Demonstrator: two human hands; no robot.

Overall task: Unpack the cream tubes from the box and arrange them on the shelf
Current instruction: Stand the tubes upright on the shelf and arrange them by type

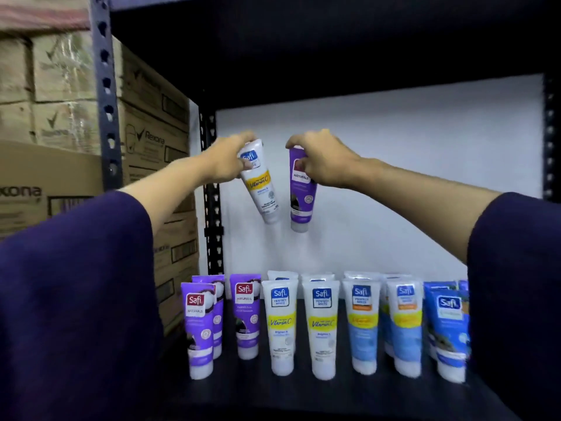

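- Left hand (226, 161): raised inside the shelf bay, fingers and thumb curled round the crimped upper end of a white cream tube (260, 185) with a yellow "Vitamin C" band; the tube hangs cap-down, tilted, in mid-air above the shelf.
- Right hand (323, 161): raised beside the left, pinching the upper end of a purple cream tube (301, 197) marked "Naturals"; this tube also hangs cap-down, nearly upright, its cap just beside the cap of the white tube.
- Both forearms emerge from dark purple sleeves (76, 299) at the lower corners of the view.
- Dark shelf (303, 399): carries rows of tubes standing on their caps, sorted by colour from left to right.
- Purple tubes (200, 326): leftmost group, three visible.
- White tubes with yellow lettering (280, 325): two in front, more behind.
- White-and-blue tubes (364, 323): next to the right, two in front, others behind.
- Blue tubes (449, 329): rightmost group, partly hidden by the right sleeve.
- Perforated metal upright (104, 95): frames the bay on the left.
- Stacked cardboard cartons (151, 141) printed "Rexona": beyond the upright, on the left.
- White wall (409, 162): behind the bay.
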